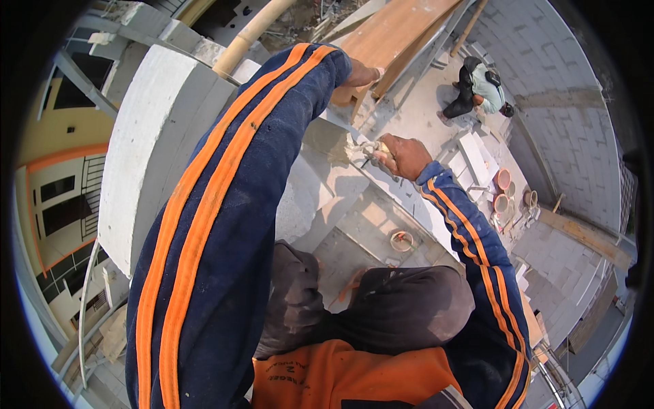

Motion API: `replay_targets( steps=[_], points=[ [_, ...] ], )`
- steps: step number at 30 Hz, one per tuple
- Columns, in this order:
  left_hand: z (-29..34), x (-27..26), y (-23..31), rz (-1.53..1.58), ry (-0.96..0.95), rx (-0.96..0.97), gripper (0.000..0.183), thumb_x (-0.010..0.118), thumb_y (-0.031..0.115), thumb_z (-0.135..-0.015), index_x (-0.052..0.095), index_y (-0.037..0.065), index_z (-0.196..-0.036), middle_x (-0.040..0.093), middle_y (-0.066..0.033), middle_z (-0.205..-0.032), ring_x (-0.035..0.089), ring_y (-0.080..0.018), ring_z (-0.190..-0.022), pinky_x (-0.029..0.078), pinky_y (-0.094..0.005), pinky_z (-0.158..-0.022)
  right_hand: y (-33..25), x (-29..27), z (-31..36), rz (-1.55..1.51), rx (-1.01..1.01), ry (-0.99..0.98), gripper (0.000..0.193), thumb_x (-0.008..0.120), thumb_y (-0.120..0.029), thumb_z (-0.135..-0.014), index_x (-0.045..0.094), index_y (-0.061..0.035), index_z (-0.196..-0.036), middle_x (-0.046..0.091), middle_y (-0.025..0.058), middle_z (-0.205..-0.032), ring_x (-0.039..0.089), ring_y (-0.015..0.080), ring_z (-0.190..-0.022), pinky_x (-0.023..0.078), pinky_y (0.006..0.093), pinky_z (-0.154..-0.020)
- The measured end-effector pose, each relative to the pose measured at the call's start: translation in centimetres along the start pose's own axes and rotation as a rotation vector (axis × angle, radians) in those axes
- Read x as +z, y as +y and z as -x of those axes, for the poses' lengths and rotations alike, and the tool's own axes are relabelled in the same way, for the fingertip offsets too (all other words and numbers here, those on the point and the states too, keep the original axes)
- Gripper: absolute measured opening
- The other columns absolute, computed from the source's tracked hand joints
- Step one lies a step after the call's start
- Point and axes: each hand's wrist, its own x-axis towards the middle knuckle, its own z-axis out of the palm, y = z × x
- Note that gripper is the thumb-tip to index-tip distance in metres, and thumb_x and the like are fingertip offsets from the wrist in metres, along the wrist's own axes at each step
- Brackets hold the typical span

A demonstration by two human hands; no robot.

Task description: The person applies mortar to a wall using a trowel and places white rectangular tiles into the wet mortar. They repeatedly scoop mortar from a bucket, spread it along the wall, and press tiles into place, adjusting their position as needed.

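Note:
My right hand is closed around the handle of a trowel caked with pale mortar. The flat grey blade of this trowel points left, over the top of a narrow light-grey block wall. My left arm stretches far forward, and my left hand is beside a brown wooden board. The sleeve hides much of that hand, so its grip and any contact with the board cannot be made out. My bent knees are below the wall, on the near side.
A large white block stands left of my left arm, near a bamboo pole. A round bucket sits lower down before my knees. Far right, another person bends over on the lower floor, near white blocks and reddish buckets.

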Motion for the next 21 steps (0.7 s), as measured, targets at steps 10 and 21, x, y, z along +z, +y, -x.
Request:
replay_targets(
  steps=[10, 21],
  points=[
    [-0.4, -0.6, 1.4, 0.095, 0.007, 0.022, 0.079, 0.022, 0.072, -0.096, 0.053, 0.017, -0.144, 0.052, -0.0247, -0.143, 0.048, -0.0384, -0.134, 0.035, -0.0468, -0.113, 0.3, 1.9, -2.0, 0.046, 0.003, -0.004, 0.047, 0.054, -0.047, -0.097, 0.056, -0.0003, -0.105, 0.069, 0.0252, -0.081, 0.069, 0.0438, -0.078, 0.055, 0.0507, -0.071],
    [-3.8, 0.7, -0.4, 0.113, -0.152, 0.080, 0.062, 0.033, 0.064, -0.098, 0.047, 0.028, -0.147, 0.057, -0.0221, -0.138, 0.057, -0.0313, -0.126, 0.038, -0.0435, -0.111, 0.4, 3.9, -4.5, 0.029, 0.231, 0.056, 0.053, 0.051, -0.049, -0.099, 0.056, 0.0032, -0.104, 0.067, 0.0283, -0.080, 0.068, 0.0444, -0.076, 0.054, 0.0521, -0.071]
  ],
)
